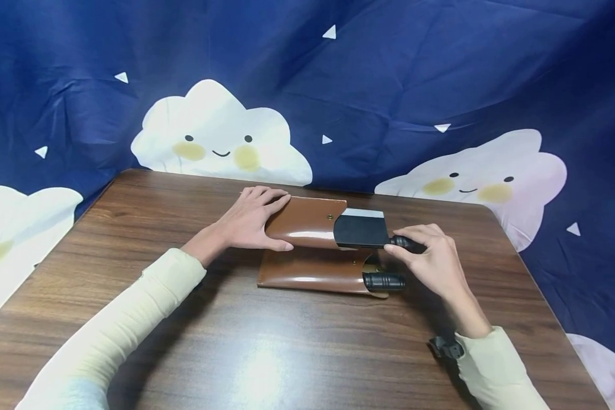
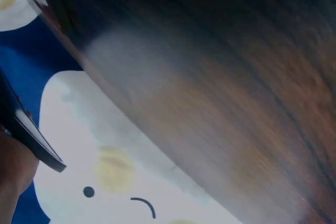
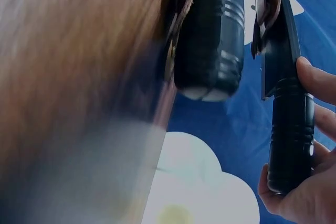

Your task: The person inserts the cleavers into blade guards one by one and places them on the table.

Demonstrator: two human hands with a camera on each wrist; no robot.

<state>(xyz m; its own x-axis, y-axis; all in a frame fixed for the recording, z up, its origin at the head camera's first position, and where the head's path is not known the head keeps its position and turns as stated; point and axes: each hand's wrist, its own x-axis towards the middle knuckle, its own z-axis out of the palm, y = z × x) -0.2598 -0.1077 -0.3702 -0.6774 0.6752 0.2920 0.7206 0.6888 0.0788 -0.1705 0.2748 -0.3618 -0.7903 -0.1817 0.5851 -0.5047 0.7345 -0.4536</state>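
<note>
A brown leather sheath point(image 1: 307, 223) is gripped at its left end by my left hand point(image 1: 251, 221), thumb along the near side and fingers over the far side. Out of its right end comes part of a cleaver point(image 1: 361, 230) with a broad black blade and a pale edge strip; the rest of the blade is hidden inside. My right hand point(image 1: 435, 259) holds the cleaver's ridged black handle point(image 3: 292, 135) with curled fingers. Just nearer to me, a second brown sheath point(image 1: 307, 272) lies on the table, with another black handle point(image 1: 384, 281) sticking out of its right end.
Both sheaths are over the middle of a dark wood-grain table point(image 1: 195, 341), which shows a bright glare near the front. Behind it hangs a blue curtain point(image 1: 369, 85) printed with smiling white clouds. A black strap point(image 1: 445, 347) is on the right wrist.
</note>
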